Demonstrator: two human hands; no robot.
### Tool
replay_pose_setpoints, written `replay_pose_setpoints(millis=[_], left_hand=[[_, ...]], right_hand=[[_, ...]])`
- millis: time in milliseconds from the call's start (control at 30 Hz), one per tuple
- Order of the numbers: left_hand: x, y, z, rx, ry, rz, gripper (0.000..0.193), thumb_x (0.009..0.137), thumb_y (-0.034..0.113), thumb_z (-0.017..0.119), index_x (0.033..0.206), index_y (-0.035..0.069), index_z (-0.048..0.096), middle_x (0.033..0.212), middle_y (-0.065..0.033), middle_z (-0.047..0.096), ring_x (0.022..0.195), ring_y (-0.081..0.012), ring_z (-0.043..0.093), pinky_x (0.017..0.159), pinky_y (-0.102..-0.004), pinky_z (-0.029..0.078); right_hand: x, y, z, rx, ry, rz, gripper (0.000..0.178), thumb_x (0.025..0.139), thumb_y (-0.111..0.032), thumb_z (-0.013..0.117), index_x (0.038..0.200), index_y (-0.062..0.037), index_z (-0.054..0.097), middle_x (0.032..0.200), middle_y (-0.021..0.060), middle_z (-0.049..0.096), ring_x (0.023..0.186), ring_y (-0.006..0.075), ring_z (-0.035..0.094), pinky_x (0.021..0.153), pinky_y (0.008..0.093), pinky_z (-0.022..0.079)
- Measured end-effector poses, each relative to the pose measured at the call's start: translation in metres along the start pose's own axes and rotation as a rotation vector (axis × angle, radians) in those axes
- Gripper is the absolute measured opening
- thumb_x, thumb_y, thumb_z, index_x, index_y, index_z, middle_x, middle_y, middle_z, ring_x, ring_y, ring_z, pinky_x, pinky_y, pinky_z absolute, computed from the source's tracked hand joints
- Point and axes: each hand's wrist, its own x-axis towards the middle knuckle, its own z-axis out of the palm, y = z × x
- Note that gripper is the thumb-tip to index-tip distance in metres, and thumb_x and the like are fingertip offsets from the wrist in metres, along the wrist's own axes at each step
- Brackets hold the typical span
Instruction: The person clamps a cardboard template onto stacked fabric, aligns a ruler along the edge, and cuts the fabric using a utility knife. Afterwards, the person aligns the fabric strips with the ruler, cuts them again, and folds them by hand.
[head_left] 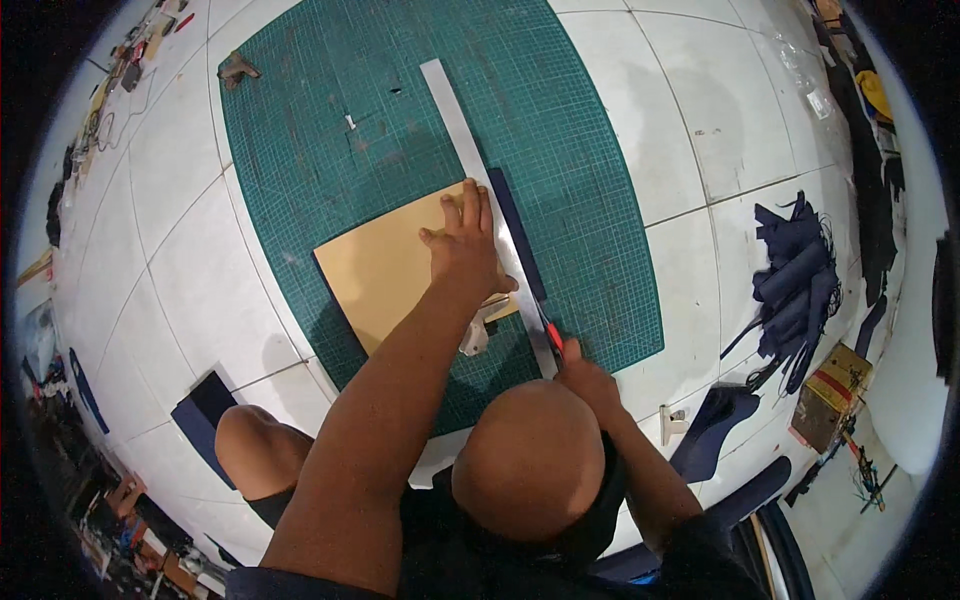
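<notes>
The left hand (462, 240) is flat on the work, fingers spread and pointing to the far side, palm pressing down where the tan sheet (385, 265) meets the long metal ruler (480, 180). That ruler runs at a slant across the green cutting mat (330, 120), from the far middle down toward the near right, and the fingertips lie right on its edge, holding nothing, only bearing down. Just to the right of the ruler lies a dark blue strip (515, 235), running alongside it and touching its right edge. At the near end of the ruler the right hand (585, 378) is curled tight around a red-handled knife (552, 335), whose tip sits against the ruler's right edge; how the fingers wrap the handle is partly hidden by the head in the foreground. Beneath the left wrist there is a small pale scrap (478, 330) on the mat, touching the near edge of the tan sheet. The mat lies on a white tiled floor (180, 250). Well off to the right sits a heap of dark blue pieces (795, 280), and nearer than that a small cardboard box (830, 395).
</notes>
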Motion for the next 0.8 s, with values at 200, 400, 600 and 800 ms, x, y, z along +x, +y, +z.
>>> replay_pose_setpoints(millis=[200,400,600,800], left_hand=[[0.003,0.007,-0.006,0.018,-0.072,-0.015,0.139,0.061,0.072,0.077,0.156,0.001,0.006,0.163,-0.0167,0.004,0.147,-0.0397,0.019,0.101,-0.0585,0.047],[-0.002,0.001,-0.013,0.011,-0.07,-0.019,0.14,0.059,0.071,0.079,0.156,0.0,0.007,0.163,-0.0173,0.005,0.146,-0.0412,0.02,0.1,-0.061,0.046],[0.008,0.006,-0.001,-0.004,-0.042,-0.036,0.14,0.059,0.07,0.08,0.156,0.002,0.005,0.164,-0.0152,0.003,0.147,-0.039,0.018,0.103,-0.0596,0.044],[0.005,0.005,-0.008,-0.008,-0.074,-0.029,0.136,0.062,0.067,0.079,0.157,0.003,0.005,0.164,-0.0144,0.003,0.146,-0.0389,0.02,0.103,-0.0609,0.043]], right_hand=[[-0.004,0.039,0.027,-0.061,0.074,0.028,0.028,0.092,-0.019,0.054,0.111,-0.0048,0.039,0.087,0.0294,0.066,0.081,0.0469,0.068,0.071,0.0583,0.051],[-0.013,-0.013,-0.033,0.156,0.334,-0.208,0.028,0.095,-0.019,0.051,0.114,-0.0024,0.039,0.085,0.0307,0.065,0.077,0.05,0.065,0.069,0.0588,0.051],[0.093,-0.081,-0.061,0.196,0.469,-0.301,0.027,0.095,-0.017,0.052,0.112,-0.001,0.038,0.088,0.0303,0.066,0.082,0.0491,0.066,0.071,0.0582,0.052],[0.108,-0.073,-0.059,0.313,0.57,-0.328,0.028,0.094,-0.017,0.054,0.111,-0.0008,0.039,0.092,0.0312,0.065,0.083,0.0498,0.066,0.072,0.0565,0.054]])
